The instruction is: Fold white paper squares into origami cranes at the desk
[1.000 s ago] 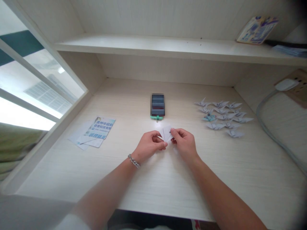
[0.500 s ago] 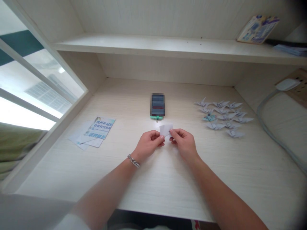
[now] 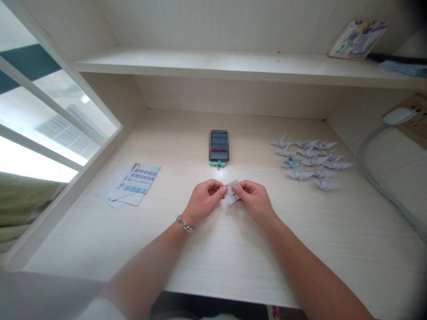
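Between my two hands, over the middle of the desk, is a small folded piece of white paper (image 3: 232,196) with a few dark marks on it. My left hand (image 3: 207,198) pinches its left edge between thumb and fingers; a silver chain bracelet (image 3: 185,223) circles that wrist. From the right, my right hand (image 3: 255,198) grips the paper with the thumb lying on top. The fingertips beneath the paper are partly hidden. Off to the right, several folded paper cranes (image 3: 308,153) sit in a cluster, mostly white, with one blue crane (image 3: 291,162) among them.
A phone (image 3: 219,146) with a green edge lies beyond my hands. To the left rest a printed sheet (image 3: 140,180) and loose white papers (image 3: 115,195). A shelf (image 3: 213,66) crosses above the desk. At right, a cable (image 3: 370,178) hangs from a plug (image 3: 399,116).
The paper has turned and tipped lower, and dark marks now show on its face. My right thumb has shifted across it, and my hands are slightly closer together.
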`<state>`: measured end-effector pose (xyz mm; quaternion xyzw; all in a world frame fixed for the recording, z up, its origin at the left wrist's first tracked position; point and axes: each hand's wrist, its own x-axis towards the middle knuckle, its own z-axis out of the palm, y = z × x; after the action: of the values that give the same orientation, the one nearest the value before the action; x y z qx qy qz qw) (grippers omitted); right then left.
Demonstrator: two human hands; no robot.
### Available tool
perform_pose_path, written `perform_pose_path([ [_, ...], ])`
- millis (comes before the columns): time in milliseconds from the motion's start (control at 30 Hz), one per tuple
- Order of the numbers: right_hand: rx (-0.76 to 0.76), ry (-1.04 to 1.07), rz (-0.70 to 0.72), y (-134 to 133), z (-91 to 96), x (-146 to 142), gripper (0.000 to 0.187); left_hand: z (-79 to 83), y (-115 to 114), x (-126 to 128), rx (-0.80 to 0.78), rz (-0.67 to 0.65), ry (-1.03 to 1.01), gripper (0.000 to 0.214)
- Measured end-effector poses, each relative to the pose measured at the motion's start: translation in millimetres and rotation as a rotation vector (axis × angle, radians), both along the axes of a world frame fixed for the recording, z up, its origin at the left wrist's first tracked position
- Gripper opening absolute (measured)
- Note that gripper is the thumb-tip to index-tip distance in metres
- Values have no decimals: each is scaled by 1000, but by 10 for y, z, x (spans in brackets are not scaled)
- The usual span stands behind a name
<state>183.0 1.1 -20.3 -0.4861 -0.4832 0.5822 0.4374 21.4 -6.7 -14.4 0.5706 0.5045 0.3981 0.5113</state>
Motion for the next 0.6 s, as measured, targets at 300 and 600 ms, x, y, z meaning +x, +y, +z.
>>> perform_pose_path([
  [300, -58, 18, 105, 31, -3, 53, 28, 5, 63, -58, -9, 60, -28, 26],
  [600, 95, -193, 115, 2, 2, 44, 23, 31, 36, -63, 55, 6, 66, 27],
])
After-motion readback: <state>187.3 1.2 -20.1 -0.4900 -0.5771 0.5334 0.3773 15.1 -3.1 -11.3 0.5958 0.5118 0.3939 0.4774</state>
